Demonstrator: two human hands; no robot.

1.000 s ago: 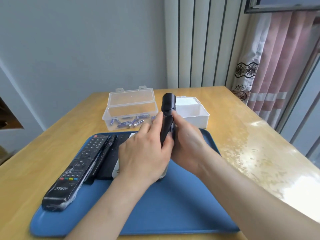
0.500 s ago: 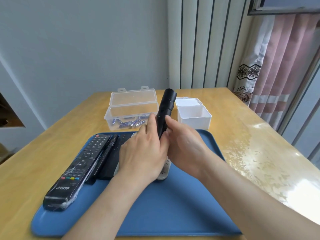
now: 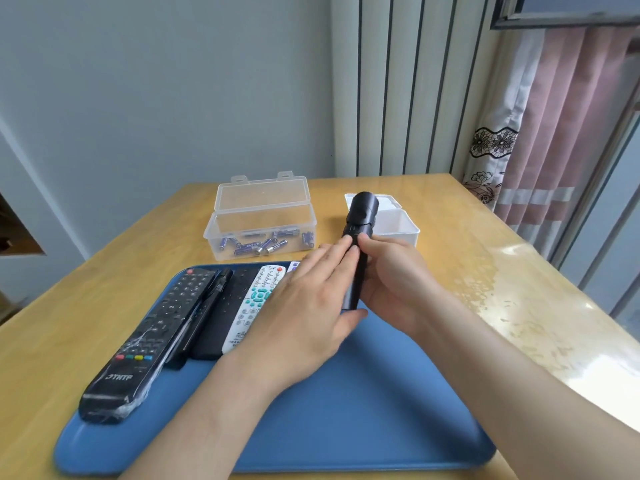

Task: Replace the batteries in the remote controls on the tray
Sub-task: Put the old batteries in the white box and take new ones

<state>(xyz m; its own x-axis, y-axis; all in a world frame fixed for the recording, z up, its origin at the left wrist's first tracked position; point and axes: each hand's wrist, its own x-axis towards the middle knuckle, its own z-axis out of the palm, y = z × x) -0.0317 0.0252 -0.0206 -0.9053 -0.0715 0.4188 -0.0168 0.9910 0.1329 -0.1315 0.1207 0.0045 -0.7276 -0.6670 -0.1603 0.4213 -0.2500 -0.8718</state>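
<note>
I am gripping the black remote in my right hand, pressing straight left hand fingers on it; likely its battery cover needs sliding off next.

Yellow wooden table against a grey wall, pink curtain at right beside white ribbed panelling

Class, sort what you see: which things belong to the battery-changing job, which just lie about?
Job: slim black remote control gripped by the right hand; blue plastic tray; black and white remotes on it; clear plastic box of batteries; white open box, perhaps.
Lying about: pink curtain; grey window frame.
</note>
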